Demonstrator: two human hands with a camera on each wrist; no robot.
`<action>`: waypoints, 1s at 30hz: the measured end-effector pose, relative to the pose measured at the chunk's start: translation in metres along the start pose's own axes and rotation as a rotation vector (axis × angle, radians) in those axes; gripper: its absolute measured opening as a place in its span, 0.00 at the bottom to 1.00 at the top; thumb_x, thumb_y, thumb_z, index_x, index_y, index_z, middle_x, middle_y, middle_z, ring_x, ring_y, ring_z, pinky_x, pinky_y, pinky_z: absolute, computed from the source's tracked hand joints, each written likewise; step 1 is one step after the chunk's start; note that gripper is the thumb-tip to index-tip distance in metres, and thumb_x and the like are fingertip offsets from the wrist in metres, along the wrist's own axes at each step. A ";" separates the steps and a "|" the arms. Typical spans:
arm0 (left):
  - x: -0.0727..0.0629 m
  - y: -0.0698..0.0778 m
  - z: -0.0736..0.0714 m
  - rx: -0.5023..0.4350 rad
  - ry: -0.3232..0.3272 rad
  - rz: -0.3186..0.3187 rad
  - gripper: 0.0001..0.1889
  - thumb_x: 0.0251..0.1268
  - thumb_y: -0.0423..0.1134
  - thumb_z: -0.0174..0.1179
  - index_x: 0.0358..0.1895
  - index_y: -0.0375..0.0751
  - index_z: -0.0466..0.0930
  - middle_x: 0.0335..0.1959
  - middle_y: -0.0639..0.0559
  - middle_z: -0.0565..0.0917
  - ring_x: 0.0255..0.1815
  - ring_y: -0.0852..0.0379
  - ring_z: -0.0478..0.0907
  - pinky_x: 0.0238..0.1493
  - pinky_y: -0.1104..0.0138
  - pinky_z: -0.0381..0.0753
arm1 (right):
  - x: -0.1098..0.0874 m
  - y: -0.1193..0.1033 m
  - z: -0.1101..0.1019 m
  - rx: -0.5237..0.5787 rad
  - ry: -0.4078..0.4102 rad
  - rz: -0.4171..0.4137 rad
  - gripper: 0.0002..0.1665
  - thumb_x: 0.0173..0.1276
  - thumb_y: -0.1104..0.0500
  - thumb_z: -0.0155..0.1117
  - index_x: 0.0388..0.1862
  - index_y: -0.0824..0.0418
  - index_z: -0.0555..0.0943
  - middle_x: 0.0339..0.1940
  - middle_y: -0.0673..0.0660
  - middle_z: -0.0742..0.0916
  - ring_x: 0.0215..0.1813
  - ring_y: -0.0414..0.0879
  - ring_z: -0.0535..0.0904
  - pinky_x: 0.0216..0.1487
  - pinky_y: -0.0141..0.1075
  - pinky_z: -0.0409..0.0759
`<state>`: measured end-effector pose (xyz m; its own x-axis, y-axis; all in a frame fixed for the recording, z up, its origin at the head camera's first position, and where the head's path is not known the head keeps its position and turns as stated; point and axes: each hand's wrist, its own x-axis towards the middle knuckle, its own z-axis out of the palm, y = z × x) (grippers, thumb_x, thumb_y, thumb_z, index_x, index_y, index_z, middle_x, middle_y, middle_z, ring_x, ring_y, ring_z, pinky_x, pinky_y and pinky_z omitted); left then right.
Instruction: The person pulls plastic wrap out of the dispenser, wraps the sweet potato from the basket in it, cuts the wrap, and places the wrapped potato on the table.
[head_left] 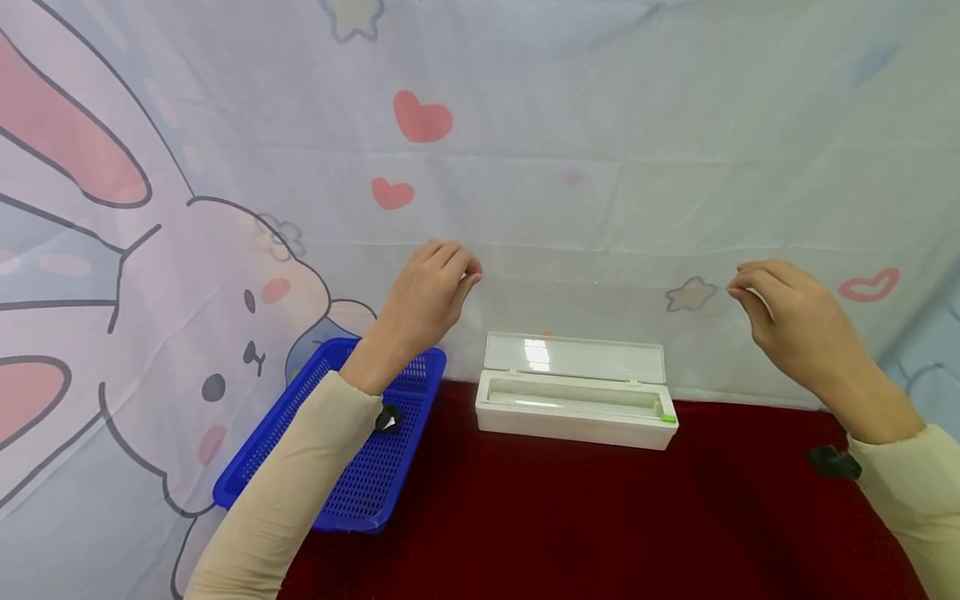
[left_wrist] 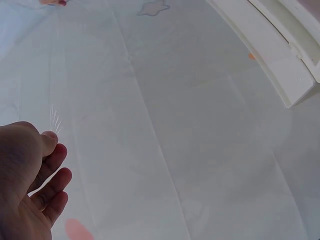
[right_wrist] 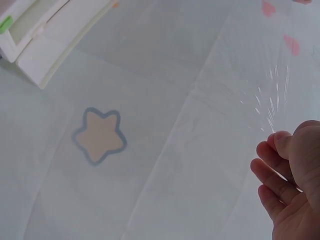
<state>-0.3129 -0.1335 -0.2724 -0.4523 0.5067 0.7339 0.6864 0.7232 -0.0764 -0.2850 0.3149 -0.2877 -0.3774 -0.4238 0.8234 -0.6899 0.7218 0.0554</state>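
Both hands are raised and well apart. The left hand (head_left: 433, 292) and the right hand (head_left: 798, 321) each pinch between thumb and fingertips. The head view shows this posture but barely anything of what is held. The wrist views supply it: a clear film (right_wrist: 272, 95), seen as bright creases fanning out from the right thumb and forefinger, and as a smaller fan at the left fingertips. The film is therefore located at the two pinches; its full outline cannot be traced in any view. In each wrist view, the other hand's fingertips appear only at the top edge.

The head view alone gives the layout below. A white box (head_left: 573, 423) sits on a dark red cloth (head_left: 600, 525), between the hands and lower than them, its lid (head_left: 600, 358) raised at the rear. A green piece (head_left: 668, 418) is at the right end of its top edge; the right wrist view confirms this, while the left wrist view shows only part of the box. A blue basket (head_left: 415, 450) stands to the left, partly covered by the left sleeve (head_left: 292, 483). A printed backdrop (head_left: 525, 83) hangs behind; both wrist views are mostly filled by it.
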 end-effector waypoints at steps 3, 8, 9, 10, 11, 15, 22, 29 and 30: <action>-0.003 0.003 -0.003 -0.006 0.002 0.010 0.07 0.82 0.34 0.57 0.46 0.35 0.83 0.42 0.44 0.86 0.50 0.43 0.80 0.57 0.54 0.80 | -0.003 -0.003 -0.003 0.011 0.016 -0.017 0.09 0.65 0.79 0.70 0.42 0.73 0.85 0.46 0.68 0.88 0.51 0.64 0.84 0.62 0.20 0.65; -0.008 0.008 -0.007 -0.020 0.025 0.041 0.05 0.81 0.32 0.59 0.45 0.35 0.83 0.41 0.44 0.86 0.49 0.44 0.80 0.55 0.54 0.80 | -0.009 -0.008 -0.007 0.025 0.041 -0.036 0.09 0.63 0.79 0.71 0.41 0.74 0.84 0.46 0.69 0.88 0.51 0.66 0.84 0.67 0.15 0.62; -0.009 0.009 -0.008 -0.020 0.026 0.045 0.05 0.81 0.32 0.59 0.45 0.35 0.83 0.41 0.44 0.86 0.49 0.44 0.80 0.55 0.53 0.80 | -0.010 -0.009 -0.008 0.026 0.044 -0.035 0.07 0.65 0.78 0.70 0.41 0.75 0.84 0.46 0.69 0.88 0.51 0.66 0.84 0.68 0.14 0.60; -0.010 0.010 -0.009 -0.021 0.028 0.050 0.05 0.81 0.32 0.60 0.45 0.35 0.83 0.41 0.44 0.86 0.49 0.44 0.80 0.55 0.53 0.80 | -0.012 -0.010 -0.009 0.027 0.047 -0.034 0.05 0.67 0.77 0.70 0.41 0.75 0.84 0.46 0.70 0.88 0.51 0.66 0.83 0.68 0.14 0.60; -0.011 0.012 -0.010 -0.020 0.029 0.054 0.04 0.80 0.32 0.60 0.44 0.35 0.83 0.41 0.44 0.86 0.49 0.44 0.80 0.55 0.53 0.80 | -0.014 -0.012 -0.010 0.028 0.046 -0.029 0.04 0.68 0.76 0.69 0.41 0.75 0.84 0.46 0.70 0.88 0.51 0.66 0.83 0.69 0.13 0.59; -0.016 0.016 -0.011 -0.018 0.021 0.056 0.05 0.80 0.32 0.60 0.44 0.34 0.83 0.41 0.45 0.86 0.50 0.44 0.80 0.55 0.54 0.81 | -0.020 -0.018 -0.015 0.017 0.033 -0.014 0.03 0.72 0.74 0.68 0.42 0.75 0.85 0.47 0.70 0.88 0.52 0.66 0.83 0.69 0.12 0.58; -0.029 0.019 -0.019 -0.024 0.020 0.071 0.04 0.80 0.32 0.60 0.45 0.35 0.83 0.42 0.45 0.85 0.50 0.45 0.80 0.57 0.54 0.80 | -0.023 -0.030 -0.019 0.005 0.023 -0.046 0.30 0.87 0.49 0.50 0.41 0.74 0.84 0.47 0.70 0.88 0.51 0.66 0.84 0.71 0.12 0.58; -0.042 0.020 -0.024 -0.037 0.026 0.071 0.05 0.81 0.33 0.60 0.45 0.36 0.83 0.42 0.46 0.85 0.51 0.45 0.80 0.57 0.53 0.80 | -0.026 -0.041 -0.020 0.016 0.036 -0.071 0.35 0.89 0.45 0.47 0.39 0.75 0.84 0.45 0.69 0.88 0.49 0.66 0.84 0.72 0.14 0.59; -0.044 0.021 -0.024 -0.038 0.026 0.072 0.04 0.80 0.33 0.60 0.45 0.37 0.83 0.42 0.47 0.85 0.52 0.45 0.80 0.57 0.53 0.80 | -0.027 -0.043 -0.020 0.012 0.037 -0.070 0.35 0.89 0.45 0.47 0.39 0.75 0.84 0.45 0.69 0.88 0.49 0.66 0.84 0.72 0.14 0.59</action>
<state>-0.2652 -0.1519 -0.2896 -0.3863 0.5437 0.7451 0.7381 0.6667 -0.1039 -0.2330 0.3065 -0.3005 -0.3046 -0.4525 0.8382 -0.7213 0.6842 0.1073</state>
